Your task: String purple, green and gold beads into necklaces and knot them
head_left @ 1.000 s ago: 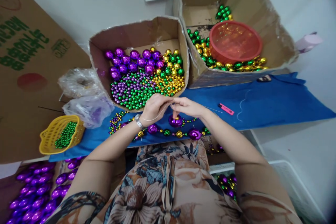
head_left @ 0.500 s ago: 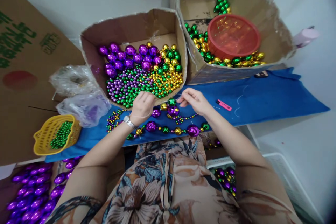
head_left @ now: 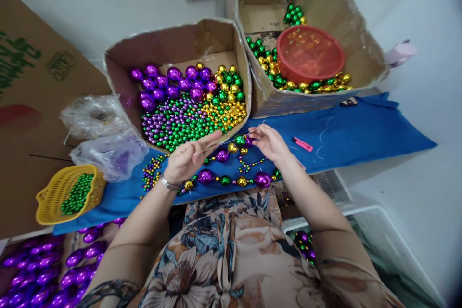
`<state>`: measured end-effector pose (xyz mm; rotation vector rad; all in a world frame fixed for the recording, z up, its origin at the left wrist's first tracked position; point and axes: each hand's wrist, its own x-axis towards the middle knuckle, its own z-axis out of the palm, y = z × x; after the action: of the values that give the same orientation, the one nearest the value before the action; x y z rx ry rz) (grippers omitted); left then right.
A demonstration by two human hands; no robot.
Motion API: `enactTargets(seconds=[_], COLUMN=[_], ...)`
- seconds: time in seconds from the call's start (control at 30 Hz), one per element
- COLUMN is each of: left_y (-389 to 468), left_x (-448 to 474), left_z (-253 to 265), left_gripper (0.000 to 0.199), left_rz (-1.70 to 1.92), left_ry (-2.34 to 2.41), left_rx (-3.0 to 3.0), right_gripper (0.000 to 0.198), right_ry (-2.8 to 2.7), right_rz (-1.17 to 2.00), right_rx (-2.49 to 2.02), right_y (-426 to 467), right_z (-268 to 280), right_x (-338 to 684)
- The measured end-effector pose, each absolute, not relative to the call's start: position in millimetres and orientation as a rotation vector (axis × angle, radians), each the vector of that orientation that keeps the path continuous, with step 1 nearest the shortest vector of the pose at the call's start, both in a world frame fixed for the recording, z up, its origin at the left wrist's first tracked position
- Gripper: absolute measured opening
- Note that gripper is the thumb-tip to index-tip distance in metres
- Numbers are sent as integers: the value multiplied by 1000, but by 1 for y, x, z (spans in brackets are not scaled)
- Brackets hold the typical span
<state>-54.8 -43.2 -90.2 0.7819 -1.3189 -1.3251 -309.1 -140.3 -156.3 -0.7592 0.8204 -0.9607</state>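
My left hand (head_left: pixel 185 158) is at the front rim of the nearer cardboard box, its thumb pinched against the fingers on a thin string (head_left: pixel 227 142) and one finger stretched out. To its right, my right hand (head_left: pixel 269 143) pinches the string's other end between thumb and fingertips. The string runs nearly straight between both hands. Beneath it lies a strand of large purple, green and gold beads (head_left: pixel 223 155), partly hidden by my hands. Closer to me, another bead strand (head_left: pixel 225 180) crosses the blue cloth (head_left: pixel 346 132).
The nearer cardboard box (head_left: pixel 162 41) holds loose beads. Behind right, another box (head_left: pixel 364 53) contains beads and a red basin (head_left: pixel 310 53). A yellow basket (head_left: pixel 54 197) with green beads stands left, near plastic bags (head_left: pixel 108 154). A pink lighter (head_left: pixel 302 144) lies right.
My left hand has moved down and left and turned, with a finger now stretched out. The string between my hands is longer. My right hand stays near the same place.
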Motion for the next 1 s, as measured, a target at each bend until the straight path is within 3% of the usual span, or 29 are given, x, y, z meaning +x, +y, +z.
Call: enactTargets(seconds=[0.2, 0.5, 0.67, 0.87, 1.0], left_y=[-49, -20, -22, -24, -9], left_x=[-90, -38, -26, -39, 9], left_z=[-88, -100, -89, -55, -56], left_gripper=[50, 47, 42, 40, 33], left_rz=[-1289, -1359, -1349, -1319, -1262], left_ry=[-984, -742, -641, -931, -1679], left_rx=[801, 942, 966, 887, 1091], right_gripper=[26, 45, 30, 32, 39], right_ry=[716, 687, 815, 840, 973], right_rz=[-1004, -1013, -779, -473, -472], right_rx=[-569, -971, -1729, -2562, -2756], right_y=[-141, -135, -119, -113, -108], right_z=[-128, -131, -122, -114, -121], right_x=[-302, -292, -288, -291, -286])
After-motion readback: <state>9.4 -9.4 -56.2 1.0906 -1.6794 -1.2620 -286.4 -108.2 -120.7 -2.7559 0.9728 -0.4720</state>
